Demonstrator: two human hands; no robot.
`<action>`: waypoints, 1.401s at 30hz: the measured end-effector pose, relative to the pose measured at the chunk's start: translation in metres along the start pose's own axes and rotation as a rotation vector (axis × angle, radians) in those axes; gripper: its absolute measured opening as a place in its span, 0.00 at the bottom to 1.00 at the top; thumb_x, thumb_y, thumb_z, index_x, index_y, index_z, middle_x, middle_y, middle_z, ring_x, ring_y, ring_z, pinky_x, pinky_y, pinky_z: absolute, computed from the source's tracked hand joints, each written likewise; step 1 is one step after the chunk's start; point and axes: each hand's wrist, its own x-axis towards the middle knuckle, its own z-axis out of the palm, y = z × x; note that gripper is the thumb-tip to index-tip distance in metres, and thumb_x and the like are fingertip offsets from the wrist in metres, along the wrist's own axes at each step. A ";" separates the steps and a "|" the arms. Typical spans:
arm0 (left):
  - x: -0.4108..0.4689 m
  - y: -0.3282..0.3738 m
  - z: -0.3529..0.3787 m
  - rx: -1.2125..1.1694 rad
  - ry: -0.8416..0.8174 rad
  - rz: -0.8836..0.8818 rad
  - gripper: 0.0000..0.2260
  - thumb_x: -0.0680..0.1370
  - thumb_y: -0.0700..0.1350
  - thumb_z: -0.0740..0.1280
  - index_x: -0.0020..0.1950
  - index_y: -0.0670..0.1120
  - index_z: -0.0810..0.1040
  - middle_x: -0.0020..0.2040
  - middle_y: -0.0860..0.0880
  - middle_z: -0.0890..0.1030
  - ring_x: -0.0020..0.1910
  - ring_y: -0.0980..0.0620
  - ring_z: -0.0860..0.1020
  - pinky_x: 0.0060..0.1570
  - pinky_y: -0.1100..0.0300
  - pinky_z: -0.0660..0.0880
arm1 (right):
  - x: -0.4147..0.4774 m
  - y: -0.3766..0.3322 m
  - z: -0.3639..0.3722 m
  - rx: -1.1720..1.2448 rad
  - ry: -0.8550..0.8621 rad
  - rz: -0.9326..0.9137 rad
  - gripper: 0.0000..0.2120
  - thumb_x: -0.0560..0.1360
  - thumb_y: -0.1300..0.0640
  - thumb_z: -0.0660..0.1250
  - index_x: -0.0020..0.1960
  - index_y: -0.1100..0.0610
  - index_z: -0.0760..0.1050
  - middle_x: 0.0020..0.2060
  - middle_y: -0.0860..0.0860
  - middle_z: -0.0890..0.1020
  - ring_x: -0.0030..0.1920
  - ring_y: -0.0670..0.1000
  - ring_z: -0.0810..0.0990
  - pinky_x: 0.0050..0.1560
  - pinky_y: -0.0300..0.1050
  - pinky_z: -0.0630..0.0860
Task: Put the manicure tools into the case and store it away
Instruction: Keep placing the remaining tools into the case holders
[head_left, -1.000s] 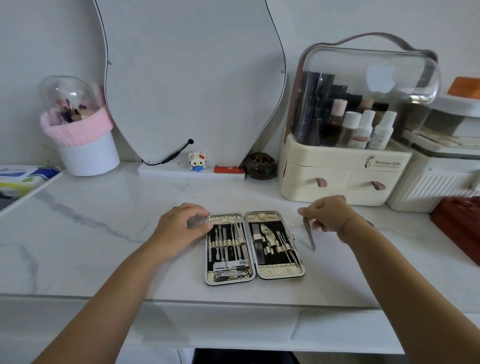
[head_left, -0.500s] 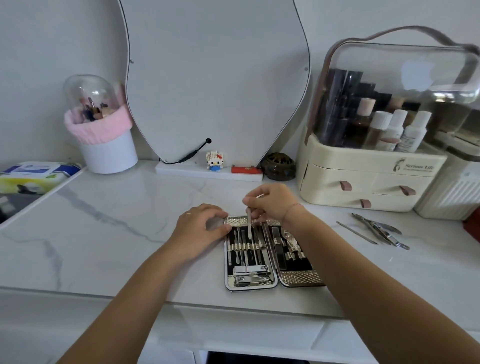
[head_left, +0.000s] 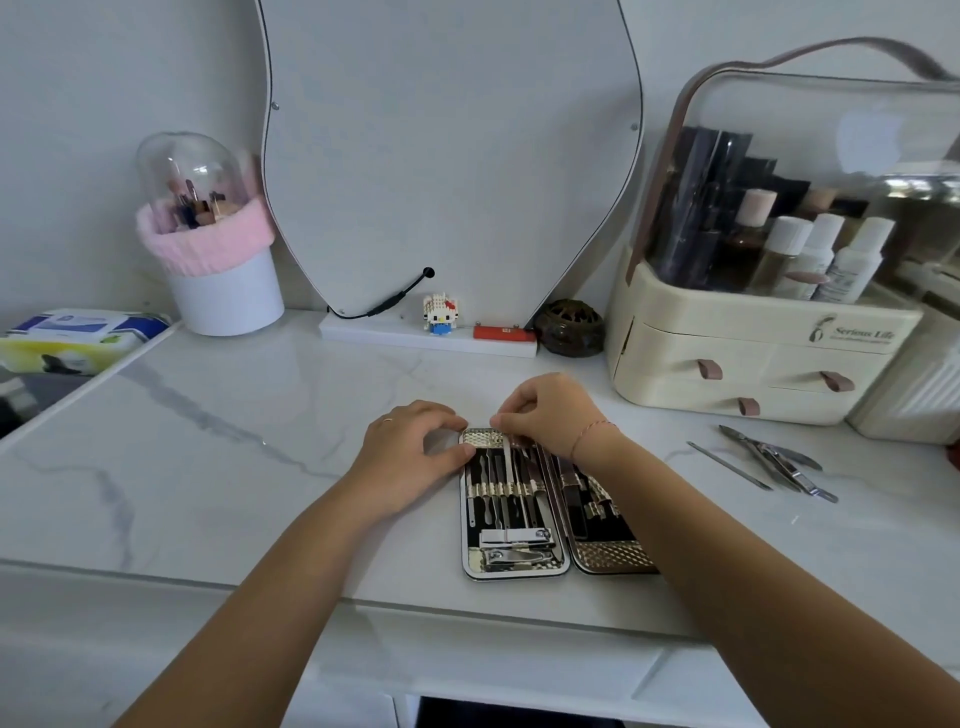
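An open manicure case (head_left: 517, 569) lies flat on the white marble counter, its two halves lined with metal tools under gold straps. My left hand (head_left: 410, 447) rests on the case's upper left corner, thumb and fingers against the edge. My right hand (head_left: 548, 415) hovers over the case's top edge and pinches the upper end of a thin metal tool (head_left: 508, 462), whose lower end lies in the left half's strap row. My right forearm covers part of the right half. Loose tools lie to the right: a slim file (head_left: 730, 465) and nippers (head_left: 779, 460).
A cream cosmetics organiser (head_left: 748, 358) with small drawers and a clear lid stands at the back right. A curved mirror (head_left: 447, 156) leans against the wall, a small figure (head_left: 439, 313) and dark bowl (head_left: 570, 328) at its base. A brush holder (head_left: 218, 249) stands back left.
My right hand carried the thin tool from the counter right of the case over to the left half and lowered it into the strap row. The camera view swung rightward.
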 end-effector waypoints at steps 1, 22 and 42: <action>0.000 0.000 0.000 -0.001 -0.003 0.000 0.21 0.68 0.62 0.63 0.56 0.55 0.79 0.58 0.59 0.76 0.61 0.56 0.71 0.66 0.49 0.64 | -0.002 0.000 0.000 -0.033 0.007 -0.021 0.07 0.69 0.52 0.73 0.41 0.56 0.82 0.31 0.44 0.78 0.34 0.44 0.76 0.38 0.36 0.72; -0.002 0.004 -0.002 0.010 -0.011 -0.010 0.22 0.68 0.62 0.63 0.57 0.54 0.79 0.58 0.58 0.76 0.61 0.56 0.71 0.65 0.51 0.65 | -0.016 0.009 0.000 0.009 -0.036 -0.084 0.07 0.69 0.53 0.73 0.44 0.55 0.81 0.34 0.47 0.79 0.32 0.42 0.71 0.35 0.34 0.69; -0.001 0.004 -0.001 0.020 0.018 0.004 0.14 0.73 0.54 0.69 0.57 0.53 0.79 0.59 0.56 0.76 0.62 0.55 0.71 0.66 0.48 0.63 | -0.020 0.013 -0.005 -0.034 -0.065 -0.159 0.04 0.71 0.55 0.71 0.44 0.54 0.82 0.33 0.43 0.72 0.32 0.43 0.68 0.34 0.32 0.64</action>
